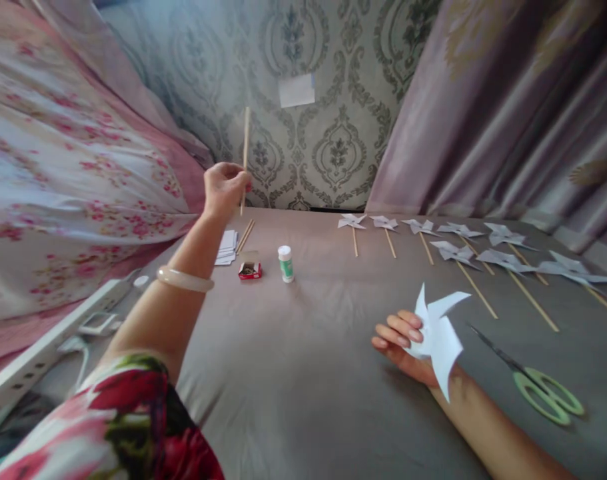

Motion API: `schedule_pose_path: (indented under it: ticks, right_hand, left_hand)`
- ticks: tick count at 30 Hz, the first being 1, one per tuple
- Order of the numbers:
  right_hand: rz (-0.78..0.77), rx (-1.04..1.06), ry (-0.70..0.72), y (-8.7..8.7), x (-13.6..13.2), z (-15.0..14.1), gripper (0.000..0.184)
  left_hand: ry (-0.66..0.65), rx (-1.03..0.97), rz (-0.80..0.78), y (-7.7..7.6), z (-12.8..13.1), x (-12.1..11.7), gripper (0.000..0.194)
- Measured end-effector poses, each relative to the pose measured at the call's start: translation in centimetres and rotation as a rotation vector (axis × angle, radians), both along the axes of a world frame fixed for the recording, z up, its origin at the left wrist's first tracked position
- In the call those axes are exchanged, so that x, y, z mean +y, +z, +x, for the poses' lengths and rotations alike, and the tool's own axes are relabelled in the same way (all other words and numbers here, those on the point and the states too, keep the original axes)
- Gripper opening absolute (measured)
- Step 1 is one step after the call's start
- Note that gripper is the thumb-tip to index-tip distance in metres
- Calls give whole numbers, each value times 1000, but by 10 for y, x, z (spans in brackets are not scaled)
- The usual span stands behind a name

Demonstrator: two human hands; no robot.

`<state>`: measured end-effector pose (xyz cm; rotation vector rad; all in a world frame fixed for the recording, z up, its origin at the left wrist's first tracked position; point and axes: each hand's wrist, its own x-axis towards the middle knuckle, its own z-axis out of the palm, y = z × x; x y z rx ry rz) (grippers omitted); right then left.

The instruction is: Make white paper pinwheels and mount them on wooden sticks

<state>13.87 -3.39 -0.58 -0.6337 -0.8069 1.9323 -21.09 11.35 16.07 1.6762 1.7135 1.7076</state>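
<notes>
The left hand (223, 190), its grip narrow, pinches a slim, pale wooden stick (246, 137) towards the grey cloth-covered surface's (303, 373) far edge; the right hand (403, 340) holds a white paper pinwheel (439, 330) nearer the right edge. Light fingertip pressure should spare its blades.

Left hand (226, 189) holds a stick (246, 137), right hand (408, 360) a pinwheel (442, 333)

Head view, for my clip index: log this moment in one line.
left hand: holds wooden stick upright | right hand: holds paper pinwheel, apart from wooden stick | white-capped tube: upright | scissors: on grey cloth
</notes>
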Motion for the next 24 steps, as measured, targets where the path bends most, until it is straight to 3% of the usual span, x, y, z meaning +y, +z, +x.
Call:
schedule_pose_path:
  ticks: [3, 7, 10, 12, 15, 18, 20, 24]
  right_hand:
    - [-22, -11, -7, 2, 0, -1, 44]
    - [-16, -77, 8, 6, -2, -3, 43]
    - [15, -103, 49, 14, -4, -3, 41]
    - [46, -113, 70, 25, -2, -4, 40]
    - [87, -63, 46, 49, 8, -9, 39]
    - [123, 106, -53, 72, 24, -20, 41]
    - [173, 207, -145, 81, 36, -28, 39]
    - [290, 303, -196, 90, 57, -42, 34]
  left_hand:
    - [-140, -253, 67, -19, 51, -42, 15]
    - [-440, -447, -73, -62, 109, -94, 21]
    - [-544, -586, -211, -86, 134, -115, 34]
    - [-615, -680, -273, -93, 143, -120, 34]
    - [-657, -808, -277, -90, 152, -120, 24]
    - [-664, -866, -282, -77, 162, -119, 21]
    - [-698, -857, -273, -68, 168, -120, 28]
    - [-782, -818, -281, -57, 178, -123, 43]
